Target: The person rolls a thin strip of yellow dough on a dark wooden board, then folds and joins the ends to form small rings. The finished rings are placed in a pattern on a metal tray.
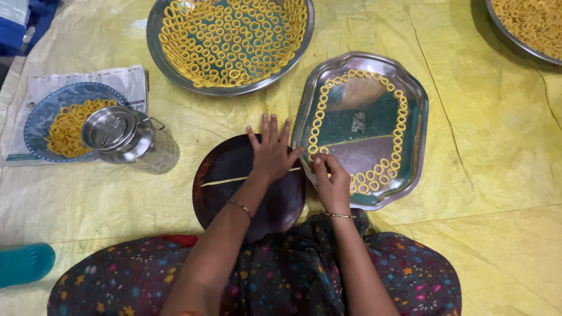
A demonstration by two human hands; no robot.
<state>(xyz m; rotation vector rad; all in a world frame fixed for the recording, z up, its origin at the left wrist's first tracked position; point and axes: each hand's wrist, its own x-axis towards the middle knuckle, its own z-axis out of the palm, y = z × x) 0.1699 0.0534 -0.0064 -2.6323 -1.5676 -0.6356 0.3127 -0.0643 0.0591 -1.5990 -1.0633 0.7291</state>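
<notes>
Left hand: left hand (270,151) lies flat at centre frame, fingers spread and open, palm pressing a thin dough strand (234,180) on the dark round board (228,193); it grips nothing.
Right hand: right hand (332,181) is bent, fingertips pinched, seemingly on a dough ring (324,151) at the tray's lower left edge.
Tray: oblong steel tray (363,123), right of centre, rings lining its rim.
Around: big ring-filled plate (161,50) above; steel tin (130,139) left.

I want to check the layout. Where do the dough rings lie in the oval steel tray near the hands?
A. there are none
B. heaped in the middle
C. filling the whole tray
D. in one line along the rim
D: in the oval steel tray the dough rings run in one line along its rim, and the middle is bare.
</notes>
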